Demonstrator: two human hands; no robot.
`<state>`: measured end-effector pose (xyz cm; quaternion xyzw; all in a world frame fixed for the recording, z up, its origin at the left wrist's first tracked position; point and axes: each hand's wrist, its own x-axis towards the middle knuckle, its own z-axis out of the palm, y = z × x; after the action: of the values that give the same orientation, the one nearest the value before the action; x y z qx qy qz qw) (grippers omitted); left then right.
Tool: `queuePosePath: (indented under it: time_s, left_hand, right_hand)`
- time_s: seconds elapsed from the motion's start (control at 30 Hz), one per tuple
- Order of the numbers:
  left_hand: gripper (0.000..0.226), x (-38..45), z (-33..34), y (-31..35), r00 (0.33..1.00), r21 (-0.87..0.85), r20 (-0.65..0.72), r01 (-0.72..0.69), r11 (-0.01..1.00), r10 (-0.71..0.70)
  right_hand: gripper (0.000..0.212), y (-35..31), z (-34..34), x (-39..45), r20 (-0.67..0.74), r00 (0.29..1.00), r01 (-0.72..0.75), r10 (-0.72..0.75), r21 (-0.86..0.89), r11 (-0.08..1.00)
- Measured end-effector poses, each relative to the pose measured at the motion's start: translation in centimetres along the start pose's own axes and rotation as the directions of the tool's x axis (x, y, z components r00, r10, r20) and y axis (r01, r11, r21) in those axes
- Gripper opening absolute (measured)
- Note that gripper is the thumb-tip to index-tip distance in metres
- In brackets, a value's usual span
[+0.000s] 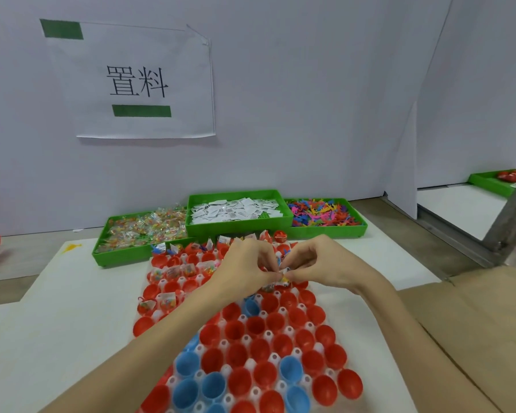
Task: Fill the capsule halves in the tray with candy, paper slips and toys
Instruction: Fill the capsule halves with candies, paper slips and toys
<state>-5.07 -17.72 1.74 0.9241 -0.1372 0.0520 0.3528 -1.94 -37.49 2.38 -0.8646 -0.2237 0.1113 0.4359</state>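
Both hands (283,268) pinch one candy packet (283,278) — fingertips closed.

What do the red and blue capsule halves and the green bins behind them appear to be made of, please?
The capsule halves look like thin moulded plastic, smooth and slightly glossy: uniform red or blue colour with soft highlights on their rims. The green bins also seem to be plastic, more matte and rigid, with straight moulded walls and a perforated floor showing in one corner.

Factory packing station: green parts bins (239,195), taped wall sign (137,81).
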Motion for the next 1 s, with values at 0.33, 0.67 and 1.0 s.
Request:
queuePosePath:
  time_s: [0.33, 0.67, 1.0]
  left_hand:
    - [0.009, 0.4, -0.8, 0.9, 0.983, 0.206, 0.165, -0.107, 0.973, 0.074]
    - [0.007, 1.0, 0.9, 0.4, 0.993, 0.285, 0.011, -0.116, 0.951, 0.118]
    - [0.018, 0.0, -2.7, 0.3, 0.993, 0.168, 0.008, -0.119, 0.979, 0.119]
  right_hand:
    - [0.016, -0.9, 1.6, 0.4, -0.044, 0.999, -0.012, -0.002, -0.320, 0.947]
    - [0.012, -0.8, 1.9, 0.5, -0.086, 0.996, -0.052, 0.023, -0.353, 0.934]
    - [0.014, -1.1, 0.6, 0.0, -0.143, 0.990, -0.032, -0.019, -0.348, 0.937]
